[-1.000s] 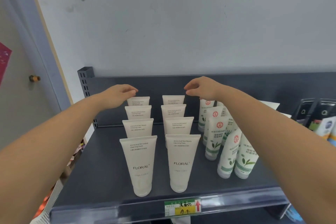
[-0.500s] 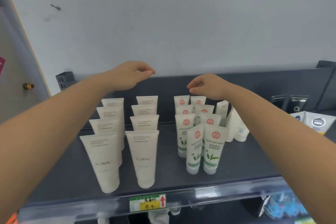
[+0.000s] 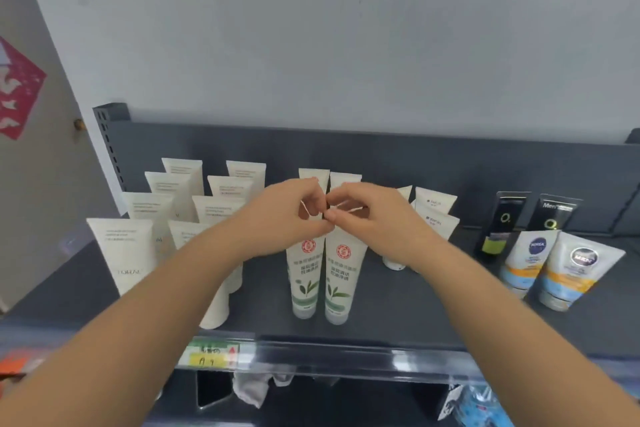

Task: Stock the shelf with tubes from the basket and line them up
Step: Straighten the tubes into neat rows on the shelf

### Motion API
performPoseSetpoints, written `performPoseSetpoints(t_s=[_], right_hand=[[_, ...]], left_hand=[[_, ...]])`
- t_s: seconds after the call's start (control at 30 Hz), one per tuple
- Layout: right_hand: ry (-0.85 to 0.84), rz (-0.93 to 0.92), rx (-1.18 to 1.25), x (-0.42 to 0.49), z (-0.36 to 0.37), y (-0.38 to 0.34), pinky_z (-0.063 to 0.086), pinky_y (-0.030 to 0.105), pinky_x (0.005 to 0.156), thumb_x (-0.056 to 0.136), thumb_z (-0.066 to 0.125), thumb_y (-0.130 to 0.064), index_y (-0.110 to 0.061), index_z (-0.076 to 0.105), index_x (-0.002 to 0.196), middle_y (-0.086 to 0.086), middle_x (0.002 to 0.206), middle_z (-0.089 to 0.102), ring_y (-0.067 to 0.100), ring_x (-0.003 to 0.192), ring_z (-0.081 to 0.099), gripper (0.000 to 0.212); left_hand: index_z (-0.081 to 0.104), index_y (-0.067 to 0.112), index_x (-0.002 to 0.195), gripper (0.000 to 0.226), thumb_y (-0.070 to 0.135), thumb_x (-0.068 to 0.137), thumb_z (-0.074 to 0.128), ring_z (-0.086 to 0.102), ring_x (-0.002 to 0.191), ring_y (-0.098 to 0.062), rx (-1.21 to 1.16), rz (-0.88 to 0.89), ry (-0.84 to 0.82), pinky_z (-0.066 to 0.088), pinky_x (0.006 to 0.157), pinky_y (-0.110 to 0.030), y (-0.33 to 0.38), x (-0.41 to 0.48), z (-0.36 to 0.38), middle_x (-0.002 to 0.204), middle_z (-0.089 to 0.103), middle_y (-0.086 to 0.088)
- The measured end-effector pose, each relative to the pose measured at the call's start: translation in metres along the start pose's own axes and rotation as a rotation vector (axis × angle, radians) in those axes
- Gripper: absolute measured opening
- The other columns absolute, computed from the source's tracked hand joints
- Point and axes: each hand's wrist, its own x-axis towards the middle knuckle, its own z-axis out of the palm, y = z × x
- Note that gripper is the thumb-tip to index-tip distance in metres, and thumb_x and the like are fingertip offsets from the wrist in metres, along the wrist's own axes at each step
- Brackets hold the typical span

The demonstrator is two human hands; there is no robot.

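Grey shelf (image 3: 398, 308) — white tubes (image 3: 341, 274) upright

- Bare shelf (image 3: 426, 308) at front right, between green-leaf tubes (image 3: 341, 274) and blue-orange tubes (image 3: 561, 274): the widest lane in that I see.
- Cream tubes (image 3: 121, 250) stand in two tight rows on the left, no way through.
- My left hand (image 3: 277, 222) and right hand (image 3: 377, 218) pinch the green-leaf tops and block that spot.
- White tubes (image 3: 436, 215) and black tubes (image 3: 504, 222) stand at back right.
- Open air above all the tube tops.

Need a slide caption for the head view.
Left hand and right hand pinch the tops of leaf tubes, two rows on the shelf beside white tubes.
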Motion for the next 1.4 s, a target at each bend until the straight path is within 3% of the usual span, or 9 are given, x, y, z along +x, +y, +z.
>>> performPoseSetpoints(t_s=[0.13,0.3,0.43,0.67,0.8,1.03,1.2,1.4], right_hand=[[-0.007,0.08,0.082,-0.018,0.021,0.017,0.047,0.011,0.077,0.089,0.066,-0.04,-0.031,0.066,0.114,-0.021,0.103,0.064,-0.006,0.096,0.06,0.026],[0.012,0.142,0.08,-0.031,0.032,0.029,0.047,0.009,0.069,0.087,0.07,-0.035,-0.04,0.056,0.115,-0.023,0.104,0.062,-0.007,0.087,0.059,0.032],[0.066,0.198,0.199,-0.044,0.039,0.035,0.052,0.013,0.071,0.089,0.068,-0.033,-0.033,0.061,0.106,-0.023,0.101,0.067,-0.008,0.091,0.062,0.019],[0.17,0.237,0.364,-0.048,0.044,0.041,0.05,0.014,0.072,0.091,0.066,-0.029,-0.033,0.064,0.102,-0.026,0.1,0.069,-0.003,0.091,0.065,0.012],[0.172,0.25,0.408,-0.05,0.042,0.044,0.054,0.025,0.081,0.09,0.067,-0.025,-0.03,0.067,0.102,-0.022,0.101,0.072,0.002,0.093,0.067,0.013],[0.148,0.257,0.392,-0.048,0.039,0.043,0.054,0.021,0.078,0.09,0.067,-0.023,-0.029,0.067,0.104,-0.022,0.101,0.072,0.0,0.092,0.067,0.015],[0.145,0.263,0.408,-0.048,0.036,0.042,0.057,0.032,0.084,0.09,0.068,-0.023,-0.026,0.068,0.102,-0.017,0.1,0.073,0.004,0.093,0.068,0.013],[0.165,0.237,0.354,-0.044,0.03,0.035,0.055,0.022,0.078,0.091,0.065,-0.024,-0.028,0.071,0.094,-0.021,0.095,0.072,0.0,0.09,0.067,0.008]], left_hand=[[0.057,0.038,0.092,0.023,0.04,0.077,0.074,0.059,0.091,0.002,-0.12,-0.072,0.108,0.046,0.07,-0.019,-0.017,-0.015,0.018,0.099,0.061,0.018],[0.06,0.036,0.099,0.024,0.029,0.082,0.075,0.063,0.09,0.0,-0.217,-0.164,0.072,0.055,0.075,-0.023,-0.032,-0.028,0.03,0.099,0.065,0.019],[0.064,0.033,0.102,0.016,0.028,0.087,0.07,0.063,0.092,0.003,-0.346,-0.205,0.152,0.053,0.078,-0.02,-0.041,-0.039,0.045,0.101,0.068,0.02],[0.066,0.029,0.105,0.019,0.022,0.088,0.069,0.066,0.101,-0.004,-0.51,-0.237,0.246,0.054,0.089,-0.03,-0.049,-0.044,0.052,0.105,0.072,0.014],[0.065,0.029,0.101,0.017,0.017,0.088,0.067,0.065,0.097,0.004,-0.543,-0.227,0.24,0.052,0.078,-0.014,-0.049,-0.046,0.051,0.1,0.072,0.019],[0.063,0.031,0.103,0.018,0.018,0.09,0.065,0.065,0.101,-0.005,-0.526,-0.245,0.2,0.054,0.087,-0.025,-0.049,-0.047,0.047,0.106,0.071,0.014],[0.063,0.033,0.1,0.016,0.02,0.091,0.064,0.065,0.098,-0.002,-0.524,-0.244,0.2,0.053,0.083,-0.023,-0.048,-0.047,0.046,0.102,0.07,0.018],[0.065,0.029,0.097,0.009,0.023,0.092,0.062,0.066,0.094,0.0,-0.558,-0.214,0.225,0.054,0.078,-0.018,-0.042,-0.047,0.041,0.1,0.071,0.017]])
